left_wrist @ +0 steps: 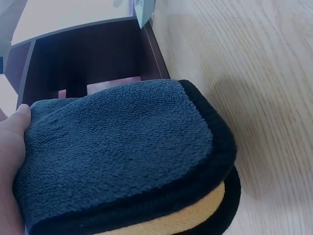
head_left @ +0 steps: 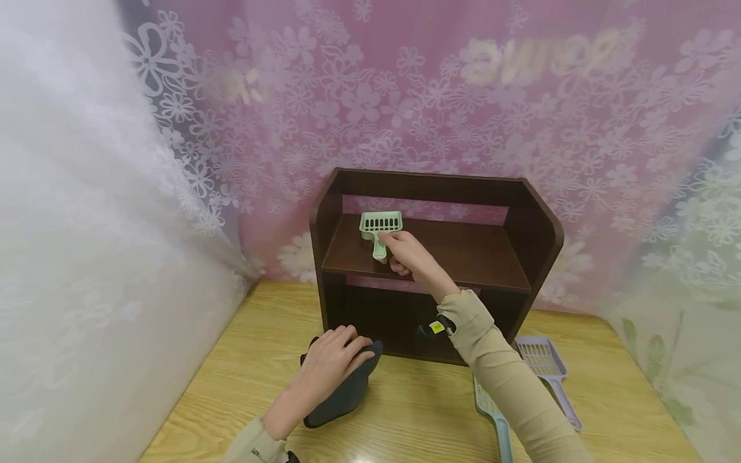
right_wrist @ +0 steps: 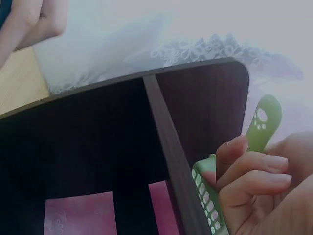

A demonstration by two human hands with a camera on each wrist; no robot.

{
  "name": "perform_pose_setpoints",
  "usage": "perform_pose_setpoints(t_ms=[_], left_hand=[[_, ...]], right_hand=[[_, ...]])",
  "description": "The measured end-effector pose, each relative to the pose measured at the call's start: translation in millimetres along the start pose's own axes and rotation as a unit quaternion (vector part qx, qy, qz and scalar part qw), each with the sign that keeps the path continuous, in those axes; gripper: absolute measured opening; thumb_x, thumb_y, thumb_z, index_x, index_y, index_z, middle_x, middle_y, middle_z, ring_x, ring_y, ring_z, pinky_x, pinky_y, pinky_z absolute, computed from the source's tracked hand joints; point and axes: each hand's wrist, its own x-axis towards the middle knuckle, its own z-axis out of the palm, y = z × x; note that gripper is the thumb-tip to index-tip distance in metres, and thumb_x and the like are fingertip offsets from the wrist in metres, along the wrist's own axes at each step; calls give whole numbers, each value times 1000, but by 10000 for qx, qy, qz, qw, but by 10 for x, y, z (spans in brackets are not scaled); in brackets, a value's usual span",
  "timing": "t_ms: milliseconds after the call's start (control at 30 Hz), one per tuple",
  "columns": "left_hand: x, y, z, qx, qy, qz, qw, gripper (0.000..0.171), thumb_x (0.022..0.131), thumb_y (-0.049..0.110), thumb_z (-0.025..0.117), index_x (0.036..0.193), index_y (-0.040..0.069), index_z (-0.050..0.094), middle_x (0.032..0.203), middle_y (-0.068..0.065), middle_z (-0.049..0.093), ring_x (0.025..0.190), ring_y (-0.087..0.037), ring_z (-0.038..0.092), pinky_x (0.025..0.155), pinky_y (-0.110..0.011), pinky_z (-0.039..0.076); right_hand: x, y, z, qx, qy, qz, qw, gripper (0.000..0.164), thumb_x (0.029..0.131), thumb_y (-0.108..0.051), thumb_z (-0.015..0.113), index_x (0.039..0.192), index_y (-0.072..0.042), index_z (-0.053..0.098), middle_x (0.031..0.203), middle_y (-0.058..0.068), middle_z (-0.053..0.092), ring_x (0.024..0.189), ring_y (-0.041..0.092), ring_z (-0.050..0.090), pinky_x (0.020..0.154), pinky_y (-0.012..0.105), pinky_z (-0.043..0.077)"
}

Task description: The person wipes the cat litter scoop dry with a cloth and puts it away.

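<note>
A green slotted litter scoop (head_left: 380,222) is at the left of the dark brown shelf unit's upper board (head_left: 457,247). My right hand (head_left: 408,253) pinches its handle, which has a paw-shaped cutout in the right wrist view (right_wrist: 264,117). Low in front of the shelf, my left hand (head_left: 336,355) grips a folded dark blue-grey cloth (head_left: 344,395). Up close in the left wrist view, the cloth (left_wrist: 122,147) looks fluffy, with black edging and a yellow-orange inner side; the thumb lies along its left edge.
On the wooden table (head_left: 243,360), right of the shelf, lies a purple slotted scoop (head_left: 558,379). A blue-grey scoop (head_left: 492,411) is partly hidden under my right sleeve (head_left: 515,379). Flowered curtains (head_left: 405,96) hang behind and at both sides.
</note>
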Motion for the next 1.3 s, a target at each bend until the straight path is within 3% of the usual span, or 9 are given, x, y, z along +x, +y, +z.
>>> perform_pose_setpoints(t_ms=[100,267,500,600,900,1133,1300], left_hand=[[-7,3,-8,-10,-63,-46,10000,16,95,35,71,100,20,73,83,6,53,67,-8,46,58,-20,33],[-17,14,-23,-24,-184,-102,9998,16,96,36,69,102,21,72,84,7,52,67,-7,45,58,-19,31],[-24,15,17,-33,-66,-81,9999,18,99,38,65,101,22,73,84,7,52,67,-7,46,58,-19,33],[-19,6,33,-37,-73,-87,9999,20,100,39,63,101,21,73,84,7,53,68,-7,47,58,-19,34],[13,20,12,-121,-84,-120,9998,21,95,38,69,104,20,73,87,6,55,71,-8,51,59,-21,37],[43,62,50,-228,10,-19,9997,26,95,41,68,104,17,73,88,5,56,70,-8,50,60,-21,37],[65,87,97,-284,58,25,9996,27,97,42,65,103,17,73,88,5,57,70,-8,51,60,-22,38]], right_hand=[[90,22,7,-142,-112,94,9998,44,111,-34,40,86,-4,60,71,4,51,42,8,23,43,23,23],[196,42,27,-348,-219,280,9988,44,111,-38,41,89,-4,59,67,2,50,41,8,26,44,24,25],[200,67,5,-640,-273,374,9969,40,110,-35,44,121,1,57,66,2,48,43,10,31,46,25,29],[165,71,-21,-696,-221,317,9968,39,110,-33,45,127,0,57,68,3,49,43,9,33,46,25,31],[-108,145,-176,-406,655,-329,9965,39,109,-31,49,129,0,60,75,5,53,49,12,45,47,25,41],[-448,258,-337,5,1156,-1238,9855,43,109,-32,48,125,6,62,85,14,60,60,13,59,54,25,52],[-730,375,-439,208,1469,-1522,9772,46,108,-35,49,123,7,62,95,13,69,77,16,69,66,27,57]])
